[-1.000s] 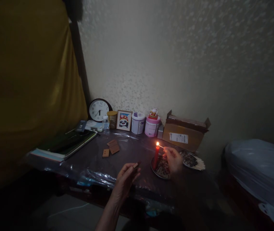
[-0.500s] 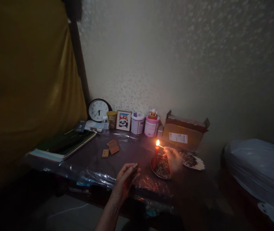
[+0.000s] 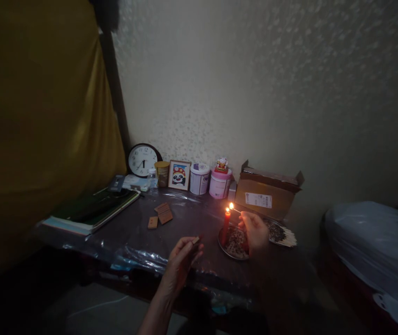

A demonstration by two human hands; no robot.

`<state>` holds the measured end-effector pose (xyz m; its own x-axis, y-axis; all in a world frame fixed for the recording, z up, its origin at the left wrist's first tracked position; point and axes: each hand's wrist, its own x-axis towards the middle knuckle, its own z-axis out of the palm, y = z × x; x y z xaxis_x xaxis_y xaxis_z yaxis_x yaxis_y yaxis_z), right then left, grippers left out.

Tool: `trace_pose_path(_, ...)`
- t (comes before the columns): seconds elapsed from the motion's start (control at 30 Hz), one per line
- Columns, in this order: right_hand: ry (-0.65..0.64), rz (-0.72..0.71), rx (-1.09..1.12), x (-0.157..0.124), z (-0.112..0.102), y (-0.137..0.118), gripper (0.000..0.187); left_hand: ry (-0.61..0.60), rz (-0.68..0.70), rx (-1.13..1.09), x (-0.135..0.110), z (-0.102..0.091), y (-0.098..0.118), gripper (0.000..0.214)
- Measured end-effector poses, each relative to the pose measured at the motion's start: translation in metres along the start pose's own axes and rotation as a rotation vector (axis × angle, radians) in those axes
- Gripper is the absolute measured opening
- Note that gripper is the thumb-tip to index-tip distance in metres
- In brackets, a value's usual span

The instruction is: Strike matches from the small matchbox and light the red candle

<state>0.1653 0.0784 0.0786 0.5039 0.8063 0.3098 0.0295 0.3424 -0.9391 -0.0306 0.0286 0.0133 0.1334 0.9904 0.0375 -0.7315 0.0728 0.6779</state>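
A red candle [image 3: 225,227] stands upright in a round metal plate [image 3: 232,255] with dark, speckled contents, and a small flame burns at its wick. My right hand [image 3: 254,228] pinches a burning match [image 3: 236,210], its flame just up and right of the candle's. Lower and to the left, my left hand [image 3: 184,253] is closed around a small matchbox [image 3: 196,240], most of which the fingers hide. Behind my right hand, a second plate [image 3: 272,239] carries several pale matchsticks [image 3: 287,237] and dark bits.
Several small brown matchboxes [image 3: 164,213] lie mid-table. Along the wall stand a clock [image 3: 143,160], a framed panda picture [image 3: 179,175], a white tin [image 3: 199,178], a pink tin [image 3: 220,184] and a cardboard box [image 3: 268,193]. A green book [image 3: 90,209] lies at left.
My right hand has drawn the match slightly up and right, away from the candle. The single merged flame is now two separate flames. My left hand is nearly still.
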Motion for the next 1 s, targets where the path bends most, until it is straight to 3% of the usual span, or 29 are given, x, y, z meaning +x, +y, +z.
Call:
trace_pose_path(0.17,-0.171,0.063,0.201,-0.004,-0.004,-0.024,0.022,-0.008,0.002,-0.02,0.002,-0.001,0.001,0.014)
trace_pose_path(0.23,-0.21,0.017,0.152,-0.006,-0.006,-0.032,0.025,-0.005,0.011,-0.029,0.003,-0.003,0.003,0.014)
trace_pose_path(0.37,-0.169,-0.126,-0.062,-0.008,-0.015,-0.044,0.023,0.009,0.036,-0.05,0.005,-0.008,0.007,0.013)
trace_pose_path(0.5,-0.262,-0.127,-0.019,-0.006,-0.029,-0.053,0.031,0.045,0.053,-0.044,0.005,-0.014,0.01,0.015)
trace_pose_path(0.6,-0.168,-0.166,-0.171,-0.004,-0.039,-0.057,0.025,0.066,0.062,-0.044,0.005,-0.016,0.011,0.016)
trace_pose_path(0.73,-0.235,-0.13,-0.01,-0.004,-0.048,-0.063,0.027,0.076,0.059,-0.039,0.005,-0.016,0.011,0.017)
trace_pose_path(0.87,-0.194,-0.222,-0.267,-0.011,-0.043,-0.065,0.017,0.072,0.062,-0.032,0.005,-0.015,0.011,0.017)
trace_pose_path(1.0,-0.314,-0.11,-0.162,-0.024,-0.031,-0.061,0.021,0.08,0.049,-0.029,0.006,-0.018,0.01,0.017)
